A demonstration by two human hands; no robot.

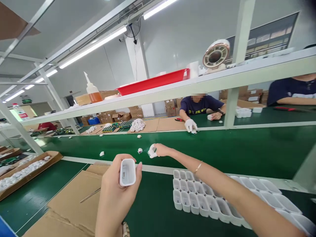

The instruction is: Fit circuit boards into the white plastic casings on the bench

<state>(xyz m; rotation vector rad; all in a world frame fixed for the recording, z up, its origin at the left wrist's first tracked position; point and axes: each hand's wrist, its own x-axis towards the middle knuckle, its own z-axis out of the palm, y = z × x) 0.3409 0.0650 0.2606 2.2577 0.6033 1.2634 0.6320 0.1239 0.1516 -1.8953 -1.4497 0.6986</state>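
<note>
My left hand (116,187) is wrapped round a small white plastic case (127,172), its open end facing me and a small metal piece visible inside. Stretched out over the green conveyor belt, my right hand (161,150) has its fingers curled in a pinch at a small white part with a circuit board (151,152); whether it still touches the belt I cannot tell. Close by on the belt lies a similar white part (140,150). Below my right forearm stand rows of white plastic cases (195,202), some partly covered by the arm.
Flattened cardboard (74,197) lies at left, with a tweezers-like tool (90,195) on it. A cardboard tray (27,171) holds white parts. Overhead, a shelf (158,87) carries a red tray (153,82), bottle (93,92) and fan (216,54). Across the belt, a co-worker's gloved hand (191,125) touches a part.
</note>
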